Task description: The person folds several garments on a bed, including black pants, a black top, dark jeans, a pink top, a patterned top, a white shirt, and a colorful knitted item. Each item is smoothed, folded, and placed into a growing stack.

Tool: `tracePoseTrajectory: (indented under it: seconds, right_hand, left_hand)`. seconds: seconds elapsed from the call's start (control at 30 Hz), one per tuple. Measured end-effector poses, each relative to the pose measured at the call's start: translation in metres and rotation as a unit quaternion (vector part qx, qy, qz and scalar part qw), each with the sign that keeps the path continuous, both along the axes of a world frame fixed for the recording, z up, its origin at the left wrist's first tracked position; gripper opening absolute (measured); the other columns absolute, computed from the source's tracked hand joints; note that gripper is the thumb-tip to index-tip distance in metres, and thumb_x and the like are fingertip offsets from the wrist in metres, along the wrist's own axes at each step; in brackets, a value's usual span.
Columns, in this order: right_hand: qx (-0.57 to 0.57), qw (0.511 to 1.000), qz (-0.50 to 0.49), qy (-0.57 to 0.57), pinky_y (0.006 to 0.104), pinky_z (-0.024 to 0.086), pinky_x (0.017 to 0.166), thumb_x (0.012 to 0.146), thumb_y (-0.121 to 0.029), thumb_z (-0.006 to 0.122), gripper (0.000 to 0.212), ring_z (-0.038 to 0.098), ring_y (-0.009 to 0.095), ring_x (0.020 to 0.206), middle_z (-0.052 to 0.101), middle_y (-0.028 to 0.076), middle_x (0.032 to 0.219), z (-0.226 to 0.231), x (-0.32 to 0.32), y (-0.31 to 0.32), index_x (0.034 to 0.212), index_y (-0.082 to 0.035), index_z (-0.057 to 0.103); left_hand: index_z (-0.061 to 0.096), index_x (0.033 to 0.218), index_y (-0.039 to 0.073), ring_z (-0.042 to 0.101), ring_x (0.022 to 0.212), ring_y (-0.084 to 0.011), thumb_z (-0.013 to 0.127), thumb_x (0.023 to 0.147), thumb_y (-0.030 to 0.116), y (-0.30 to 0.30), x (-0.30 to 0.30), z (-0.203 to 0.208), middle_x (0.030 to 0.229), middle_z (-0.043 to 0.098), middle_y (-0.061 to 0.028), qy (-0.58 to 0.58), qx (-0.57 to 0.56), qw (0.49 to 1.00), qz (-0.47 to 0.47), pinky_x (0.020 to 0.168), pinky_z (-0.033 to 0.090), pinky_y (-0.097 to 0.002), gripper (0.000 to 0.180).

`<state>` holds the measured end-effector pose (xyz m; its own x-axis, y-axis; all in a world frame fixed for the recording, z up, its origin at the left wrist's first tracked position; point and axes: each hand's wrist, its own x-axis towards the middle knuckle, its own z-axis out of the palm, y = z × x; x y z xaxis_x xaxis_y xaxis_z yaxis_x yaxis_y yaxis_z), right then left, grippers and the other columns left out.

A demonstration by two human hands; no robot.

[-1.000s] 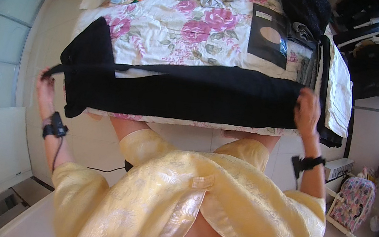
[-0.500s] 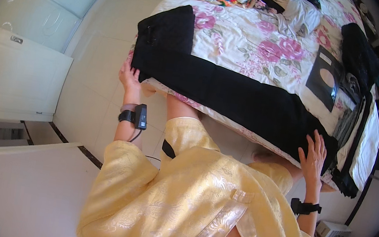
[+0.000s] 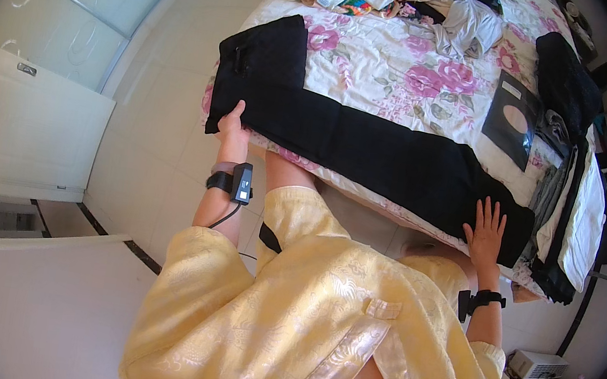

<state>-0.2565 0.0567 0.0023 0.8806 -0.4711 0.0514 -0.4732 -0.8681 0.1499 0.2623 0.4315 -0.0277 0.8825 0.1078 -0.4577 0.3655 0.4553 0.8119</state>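
Note:
A pair of black trousers [image 3: 392, 163] lies folded lengthwise along the near edge of the bed, the waist part at the left and the leg ends at the right. My left hand [image 3: 233, 124] is closed on the near edge close to the waist end. One digit shows over the cloth and the rest are partly hidden. Flat on the leg near the hem rests my right hand [image 3: 487, 231], its fingers spread and nothing held.
The bed's floral sheet [image 3: 385, 53] spreads beyond the trousers. Crumpled clothes [image 3: 465, 34] pile at its far side. At the right lie a dark flat package [image 3: 512, 126], a dark garment [image 3: 566, 87] and folded clothes [image 3: 581, 228]. A white cabinet [image 3: 26, 119] stands left.
My left hand has shifted right along the near edge of the trousers. My right hand has moved slightly left and lies flatter, with the hem end of the leg smoother.

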Motion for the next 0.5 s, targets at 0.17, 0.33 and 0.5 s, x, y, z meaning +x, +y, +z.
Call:
tracePoseTrajectory:
  seconds: [0.17, 0.33, 0.5]
  right_hand:
    - [0.012, 0.999, -0.012, -0.03, 0.0513, 0.017, 0.115, 0.094, -0.036, 0.053, 0.06, 0.025, 0.034, 0.142, 0.03, 0.01, 0.154, 0.0, 0.002, 0.002, 0.146, -0.01, 0.037]
    - [0.009, 0.999, -0.02, -0.046, 0.0512, 0.019, 0.115, 0.094, -0.035, 0.054, 0.055, 0.027, 0.033, 0.141, 0.033, 0.01, 0.152, -0.002, 0.001, -0.001, 0.142, -0.011, 0.042]
    - [0.061, 0.99, -0.042, -0.123, 0.05, 0.023, 0.114, 0.095, -0.027, 0.056, 0.043, 0.034, 0.032, 0.138, 0.04, 0.01, 0.148, 0.01, 0.002, 0.009, 0.133, -0.009, 0.052]
  left_hand:
    - [0.054, 0.122, 0.002, 0.061, 0.1, -0.0243, 0.071, 0.084, 0.003, -0.012, -0.031, 0.06, 0.115, 0.062, -0.0096, -0.249, 0.078, 0.965, 0.001, 0.086, 0.052, -0.0387, 0.042]
    - [0.052, 0.112, -0.002, 0.057, 0.107, -0.0277, 0.063, 0.09, 0.011, -0.079, -0.145, 0.106, 0.121, 0.059, -0.0168, -0.445, 0.35, 0.816, -0.116, 0.095, 0.045, -0.0364, 0.028]
    - [0.052, 0.116, 0.004, 0.039, 0.13, -0.0403, 0.071, 0.08, 0.022, -0.18, -0.247, 0.054, 0.136, 0.046, -0.0209, -0.666, 0.391, 0.478, -0.419, 0.106, 0.032, -0.0519, 0.045]
